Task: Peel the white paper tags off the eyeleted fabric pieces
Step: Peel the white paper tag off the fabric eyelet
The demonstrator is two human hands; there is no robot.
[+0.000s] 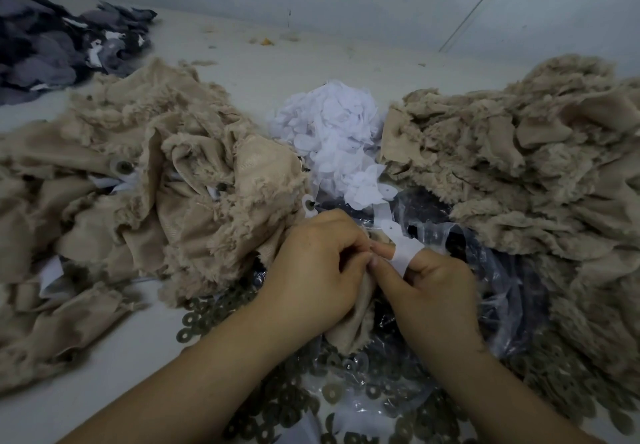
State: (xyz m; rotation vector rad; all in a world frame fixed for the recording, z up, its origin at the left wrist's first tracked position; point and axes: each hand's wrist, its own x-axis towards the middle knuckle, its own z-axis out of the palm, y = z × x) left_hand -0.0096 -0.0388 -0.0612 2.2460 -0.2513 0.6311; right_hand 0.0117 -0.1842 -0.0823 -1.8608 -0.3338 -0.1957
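Note:
My left hand (317,267) grips a small beige fabric piece (353,322) that hangs down between both hands. My right hand (433,288) pinches a white paper tag (403,251) at the top of that piece; the strip rises up and back from my fingers. Behind my hands lies a heap of loose white paper tags (332,135). A big pile of beige fabric pieces (156,173) with metal eyelets and white tags showing lies at the left. Another beige fabric pile (519,166) lies at the right.
Several dull metal ring washers (332,391) are scattered on clear plastic bags (491,270) under and in front of my hands. A pile of dark grey fabric (52,49) sits at the far left corner. A pale wall runs along the back of the white table (263,73).

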